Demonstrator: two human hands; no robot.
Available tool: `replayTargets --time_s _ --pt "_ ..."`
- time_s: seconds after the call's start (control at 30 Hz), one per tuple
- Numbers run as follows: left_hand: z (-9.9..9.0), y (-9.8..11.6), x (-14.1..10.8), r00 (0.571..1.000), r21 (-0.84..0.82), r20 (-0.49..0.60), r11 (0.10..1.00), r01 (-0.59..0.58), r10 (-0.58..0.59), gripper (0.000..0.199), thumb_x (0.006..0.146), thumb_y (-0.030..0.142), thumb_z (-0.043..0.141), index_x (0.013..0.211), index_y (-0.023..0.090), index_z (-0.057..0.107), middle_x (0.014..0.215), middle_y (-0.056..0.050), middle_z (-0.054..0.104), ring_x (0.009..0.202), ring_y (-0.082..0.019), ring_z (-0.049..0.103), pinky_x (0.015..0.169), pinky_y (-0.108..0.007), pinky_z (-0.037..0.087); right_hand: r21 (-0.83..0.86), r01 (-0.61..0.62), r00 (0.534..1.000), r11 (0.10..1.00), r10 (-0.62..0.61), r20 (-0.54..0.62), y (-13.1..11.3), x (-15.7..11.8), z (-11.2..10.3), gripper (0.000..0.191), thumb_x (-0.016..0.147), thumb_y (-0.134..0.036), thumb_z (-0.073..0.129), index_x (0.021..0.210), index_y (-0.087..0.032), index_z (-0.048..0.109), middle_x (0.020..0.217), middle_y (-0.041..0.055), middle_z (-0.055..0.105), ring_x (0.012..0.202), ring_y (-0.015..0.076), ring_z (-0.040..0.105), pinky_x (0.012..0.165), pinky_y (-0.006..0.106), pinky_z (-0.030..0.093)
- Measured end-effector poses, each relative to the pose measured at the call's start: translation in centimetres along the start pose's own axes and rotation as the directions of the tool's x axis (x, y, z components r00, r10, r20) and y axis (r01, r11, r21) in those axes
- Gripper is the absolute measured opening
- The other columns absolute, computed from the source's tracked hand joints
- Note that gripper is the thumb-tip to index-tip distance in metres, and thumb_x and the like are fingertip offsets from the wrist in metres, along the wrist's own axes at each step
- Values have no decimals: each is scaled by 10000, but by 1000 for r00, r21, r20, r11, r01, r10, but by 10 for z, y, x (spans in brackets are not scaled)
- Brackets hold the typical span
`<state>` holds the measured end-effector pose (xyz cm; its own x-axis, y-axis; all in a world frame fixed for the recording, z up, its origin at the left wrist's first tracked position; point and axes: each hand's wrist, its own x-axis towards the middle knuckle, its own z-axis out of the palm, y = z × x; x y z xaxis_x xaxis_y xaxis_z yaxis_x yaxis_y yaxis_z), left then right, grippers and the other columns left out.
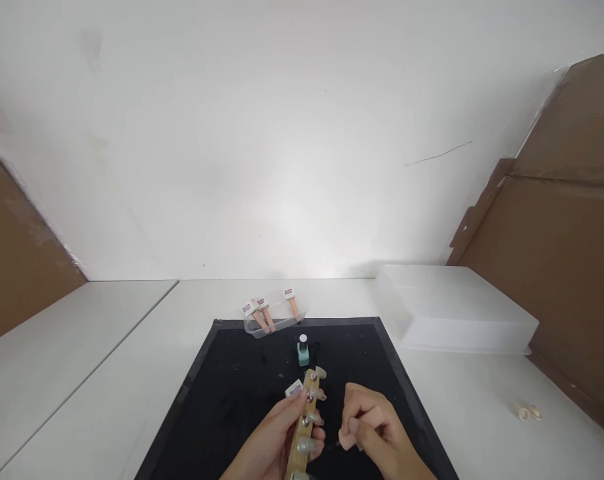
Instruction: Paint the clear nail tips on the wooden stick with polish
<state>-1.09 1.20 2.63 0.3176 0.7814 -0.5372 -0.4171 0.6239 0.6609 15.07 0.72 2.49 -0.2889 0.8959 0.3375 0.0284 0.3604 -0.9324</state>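
My left hand (282, 433) is wrapped round a narrow wooden bar (302, 433) that carries several glittery nail tips on metal studs along its right side. To the right of the bar, my right hand (375, 433) is closed in a pinch on a small flat pinkish piece (349, 438); its fingers partly cover the piece. A teal nail polish bottle (303, 353) with a pale cap stands upright beyond the bar. Beside my left hand's fingertips shows a small white label card (294, 389), its lower part hidden.
A clear plastic tray (282, 325) with pinkish sticks bearing white labels lies at the back of the black mat (222, 387). At the right are a white box (462, 310) and small beige rings (523, 413). Brown cardboard (562, 240) stands at the sides.
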Motion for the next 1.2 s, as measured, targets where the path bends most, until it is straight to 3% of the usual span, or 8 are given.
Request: replayTargets --time_s 0.17,0.4,0.57,0.9,1.07,1.2 --pt "0 -1 2 1000 -7 -21 1000 3 -3 365 656 423 630 877 140 569 609 8 532 536 -84 513 510 -207 361 79 47 999 996 -49 22 -4 -1 0 241 842 -316 511 685 -181 634 639 12 515 557 142 471 521 249 354" --pt "-4 -5 4 1000 -26 -26 1000 0 -1 307 673 384 622 847 137 561 615 1 564 556 -94 532 549 -220 394 125 166 981 978 -176 80 -9 -2 6 138 831 -296 550 883 -252 671 723 33 563 664 180 555 633 308 427" --pt "-4 -4 4 1000 -29 -24 1000 -9 9 363 644 386 646 881 125 560 623 -7 578 569 -101 545 546 -217 389 75 160 982 984 -167 92 -10 -4 8 132 816 -230 555 880 -228 671 738 40 558 680 177 562 638 305 443" --pt "-3 -2 3 998 49 -62 998 30 -27 335 674 405 613 870 142 544 635 15 561 549 -91 541 538 -222 405 29 154 986 988 -156 59 -11 2 6 170 710 -70 523 641 -180 634 607 2 498 558 140 495 534 237 393" --pt "-4 -2 3 999 21 -27 1000 22 -21 350 690 382 604 937 141 550 631 14 554 560 -90 540 531 -212 396 11 104 994 995 -104 30 -8 2 3 183 712 -87 506 571 -169 589 578 -2 480 532 134 456 503 232 339" --pt "-4 -2 5 1000 9 -16 1000 13 -13 337 690 375 608 924 137 565 627 15 546 560 -86 535 536 -209 392 47 85 996 995 -87 26 -3 0 2 172 776 -164 509 635 -172 605 626 6 502 564 141 477 531 243 352"
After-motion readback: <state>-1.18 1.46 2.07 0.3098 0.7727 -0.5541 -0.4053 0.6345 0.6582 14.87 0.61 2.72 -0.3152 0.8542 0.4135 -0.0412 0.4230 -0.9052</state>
